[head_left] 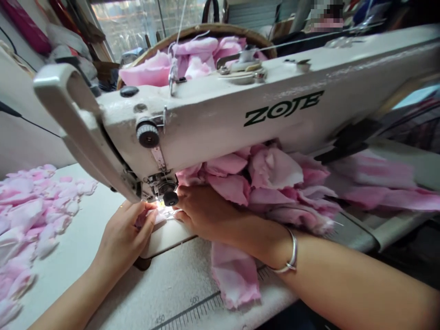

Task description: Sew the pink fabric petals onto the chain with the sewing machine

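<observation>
A white sewing machine marked ZOJE stands over the table, its lamp lighting the needle area. Left of the needle, my left hand pinches a small pink fabric piece between thumb and fingers. My right hand lies on the other side of the needle, its fingers closed at the edge of the fabric and partly hidden by the machine's head. Bunched pink-and-white fabric pieces lie under the machine arm behind my right wrist. One pink strip hangs below my right forearm.
Many loose pink pieces are spread on the table at the left. Behind the machine stands a round basket filled with pink fabric. A printed ruler scale runs along the table's front. More pink strips lie at the right.
</observation>
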`<state>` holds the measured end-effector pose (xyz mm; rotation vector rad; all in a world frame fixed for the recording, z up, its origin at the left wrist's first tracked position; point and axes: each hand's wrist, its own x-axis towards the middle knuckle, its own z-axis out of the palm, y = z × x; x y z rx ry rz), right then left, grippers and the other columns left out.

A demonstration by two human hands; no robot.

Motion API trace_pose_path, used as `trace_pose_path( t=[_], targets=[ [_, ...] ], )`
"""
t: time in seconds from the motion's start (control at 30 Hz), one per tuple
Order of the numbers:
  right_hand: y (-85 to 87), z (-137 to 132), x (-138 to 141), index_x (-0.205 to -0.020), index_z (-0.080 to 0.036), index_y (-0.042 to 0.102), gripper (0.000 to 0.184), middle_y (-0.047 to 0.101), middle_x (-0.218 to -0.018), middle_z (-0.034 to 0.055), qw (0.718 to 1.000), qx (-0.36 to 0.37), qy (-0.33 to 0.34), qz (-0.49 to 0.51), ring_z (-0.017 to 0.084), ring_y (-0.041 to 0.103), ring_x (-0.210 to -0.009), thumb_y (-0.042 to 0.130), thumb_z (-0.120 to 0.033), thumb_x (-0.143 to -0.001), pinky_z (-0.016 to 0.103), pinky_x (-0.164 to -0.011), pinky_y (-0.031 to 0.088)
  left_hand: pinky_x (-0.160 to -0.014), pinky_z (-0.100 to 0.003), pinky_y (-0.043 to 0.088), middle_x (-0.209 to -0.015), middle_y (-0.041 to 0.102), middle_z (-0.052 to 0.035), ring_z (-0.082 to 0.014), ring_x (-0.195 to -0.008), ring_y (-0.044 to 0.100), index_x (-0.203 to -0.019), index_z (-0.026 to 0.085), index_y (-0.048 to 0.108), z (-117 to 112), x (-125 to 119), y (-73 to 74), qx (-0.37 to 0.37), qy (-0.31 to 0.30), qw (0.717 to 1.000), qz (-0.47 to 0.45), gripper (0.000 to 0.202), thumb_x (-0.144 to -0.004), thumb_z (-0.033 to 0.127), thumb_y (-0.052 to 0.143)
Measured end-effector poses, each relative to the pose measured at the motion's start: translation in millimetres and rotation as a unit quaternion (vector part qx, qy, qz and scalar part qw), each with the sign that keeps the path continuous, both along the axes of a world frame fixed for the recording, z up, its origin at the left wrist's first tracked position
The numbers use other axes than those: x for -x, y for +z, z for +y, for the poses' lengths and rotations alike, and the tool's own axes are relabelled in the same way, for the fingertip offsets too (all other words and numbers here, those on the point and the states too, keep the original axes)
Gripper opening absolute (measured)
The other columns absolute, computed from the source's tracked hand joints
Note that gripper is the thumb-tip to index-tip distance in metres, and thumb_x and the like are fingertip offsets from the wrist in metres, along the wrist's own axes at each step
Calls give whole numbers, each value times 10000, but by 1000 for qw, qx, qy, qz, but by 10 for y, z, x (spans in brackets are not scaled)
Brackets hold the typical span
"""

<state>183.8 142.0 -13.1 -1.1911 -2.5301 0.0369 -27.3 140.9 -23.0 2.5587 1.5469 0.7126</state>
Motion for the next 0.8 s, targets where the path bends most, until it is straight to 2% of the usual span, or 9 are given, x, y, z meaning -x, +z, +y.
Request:
trace_pose_path(
  t=[0.07,0.17,0.43,0.63,0.8],
  targets=[
    [32,-10,4,-817,-184,639,61,642,-869,24,1000,-6,2,-8,183,586,-739,580,-181,-835,319,-651,414,-610,-288,416,-801,556,-9,-162,-702,540,-879,209,580,12,-13,-22,-6,-3,1000,-8,150,-889,345,518],
    [64,-32,8,-790,-199,641,87,650,-827,6,1000,-11,-5,-9,173,578,-703,582,-142,-820,319,-595,374,-624,-299,424,-828,575,-18,-172,-711,548,-898,194,571,30,-11,-54,-56,-12,998,12,116,-864,304,551],
    [36,-51,38,-727,-197,615,136,632,-759,0,998,-58,-14,-36,173,535,-599,591,-71,-771,338,-494,287,-690,-352,411,-846,582,-21,-199,-731,537,-905,214,575,-14,-3,32,-145,-100,971,161,81,-925,238,500],
    [33,-57,48,-717,-187,620,152,632,-762,21,996,-74,-17,-37,163,510,-586,564,-63,-785,339,-554,337,-753,-401,405,-894,610,-37,-231,-813,547,-944,198,585,-80,-16,68,-142,-119,956,226,137,-944,257,462],
    [1,-31,13,-777,-190,625,79,614,-779,15,997,-67,-7,-32,182,529,-634,598,-117,-788,341,-558,360,-797,-424,417,-963,609,-60,-235,-866,545,-1013,167,588,-118,10,58,-132,-144,950,245,203,-960,236,405]
  ],
)
